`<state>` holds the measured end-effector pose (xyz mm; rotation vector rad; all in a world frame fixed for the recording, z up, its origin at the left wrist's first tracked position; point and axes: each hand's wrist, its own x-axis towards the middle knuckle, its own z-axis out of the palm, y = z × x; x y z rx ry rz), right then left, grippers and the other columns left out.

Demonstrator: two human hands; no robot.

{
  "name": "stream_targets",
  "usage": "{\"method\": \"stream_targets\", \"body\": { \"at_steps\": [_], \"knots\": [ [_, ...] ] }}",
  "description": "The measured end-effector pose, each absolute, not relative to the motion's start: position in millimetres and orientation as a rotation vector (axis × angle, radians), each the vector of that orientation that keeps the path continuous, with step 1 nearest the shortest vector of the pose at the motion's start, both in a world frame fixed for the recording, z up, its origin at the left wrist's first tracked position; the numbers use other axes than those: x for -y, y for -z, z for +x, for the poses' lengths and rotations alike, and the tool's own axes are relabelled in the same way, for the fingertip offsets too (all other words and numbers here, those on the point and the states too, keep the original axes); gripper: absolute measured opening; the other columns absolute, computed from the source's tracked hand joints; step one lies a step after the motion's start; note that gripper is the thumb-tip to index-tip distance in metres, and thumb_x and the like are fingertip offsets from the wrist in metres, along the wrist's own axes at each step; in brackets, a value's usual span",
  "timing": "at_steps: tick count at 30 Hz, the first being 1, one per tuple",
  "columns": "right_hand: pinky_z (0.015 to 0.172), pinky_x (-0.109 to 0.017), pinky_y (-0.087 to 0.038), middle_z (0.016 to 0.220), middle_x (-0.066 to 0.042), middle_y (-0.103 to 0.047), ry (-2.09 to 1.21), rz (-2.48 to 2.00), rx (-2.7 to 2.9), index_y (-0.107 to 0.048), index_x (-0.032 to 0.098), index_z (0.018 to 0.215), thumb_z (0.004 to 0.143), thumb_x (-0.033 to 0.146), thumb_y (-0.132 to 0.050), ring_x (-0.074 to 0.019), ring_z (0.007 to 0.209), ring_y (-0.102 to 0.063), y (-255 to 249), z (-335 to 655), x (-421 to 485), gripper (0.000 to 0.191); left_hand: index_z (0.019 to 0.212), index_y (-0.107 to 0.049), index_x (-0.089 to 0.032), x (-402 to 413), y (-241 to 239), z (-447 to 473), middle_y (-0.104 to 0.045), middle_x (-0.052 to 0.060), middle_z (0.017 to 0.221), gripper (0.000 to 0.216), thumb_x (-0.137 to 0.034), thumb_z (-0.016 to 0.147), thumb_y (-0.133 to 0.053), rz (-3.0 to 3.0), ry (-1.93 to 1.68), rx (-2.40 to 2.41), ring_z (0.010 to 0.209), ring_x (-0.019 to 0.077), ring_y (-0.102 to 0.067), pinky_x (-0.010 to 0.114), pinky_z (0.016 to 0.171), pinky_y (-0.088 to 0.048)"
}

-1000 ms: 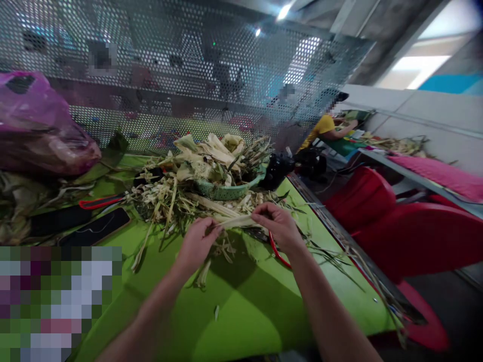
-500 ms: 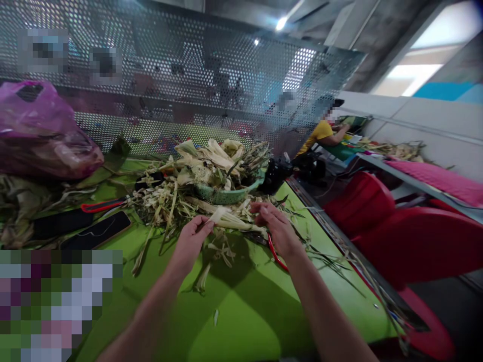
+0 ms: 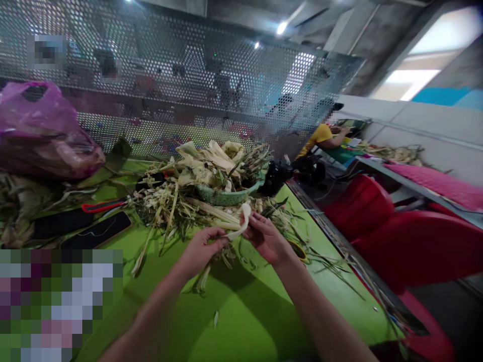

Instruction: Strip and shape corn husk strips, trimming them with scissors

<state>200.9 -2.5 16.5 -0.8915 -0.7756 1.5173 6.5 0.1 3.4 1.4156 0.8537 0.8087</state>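
Pale and curled, a husk strip [image 3: 241,224] hangs between both hands above the green surface [image 3: 241,306], just in front of the heap of trimmings [image 3: 169,203]. The left hand [image 3: 199,250] has its grip pinching the strip's lower end; the right hand [image 3: 266,239] pinches its upper part. A teal basket [image 3: 226,197] sits behind the heap, and a dark phone [image 3: 97,230] lies well to the left.
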Motion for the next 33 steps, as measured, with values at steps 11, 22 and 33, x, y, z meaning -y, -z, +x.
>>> {"method": "stream_targets", "body": {
  "at_steps": [11,22,33],
  "knots": [
    [0.057,-0.019,-0.041,0.074,0.003,-0.057,-1.054,-0.897,1.015,-0.064,0.021,0.080,0.069,0.015,-0.073,-0.0077,0.061,-0.048,-29,204,8,0.015,0.108,-0.064,-0.024,-9,0,2,-0.061,0.007,0.112,0.032,-0.022,0.076,-0.061,1.552,-1.174,-1.115,0.107,0.0247,-0.050,0.037,0.091,-0.036],
    [0.076,-0.032,-0.049,0.095,-0.006,-0.061,-0.153,-1.071,1.904,-0.071,0.025,0.083,0.079,0.009,-0.058,-0.0197,0.091,-0.059,-49,173,27,0.021,0.086,-0.069,-0.017,6,-11,8,-0.067,0.006,0.088,0.029,-0.043,0.079,-0.059,1.046,-0.965,-0.792,0.085,0.0181,-0.057,0.029,0.081,-0.041],
    [0.081,-0.037,-0.049,0.100,-0.007,-0.060,-0.290,-1.091,1.972,-0.070,0.025,0.089,0.077,0.013,-0.064,-0.0224,0.097,-0.058,-21,173,24,0.018,0.072,-0.064,-0.016,-5,4,7,-0.058,0.000,0.068,0.015,-0.031,0.073,-0.065,0.902,-1.019,-0.873,0.064,0.0104,-0.048,0.022,0.063,-0.036]
  ]
}}
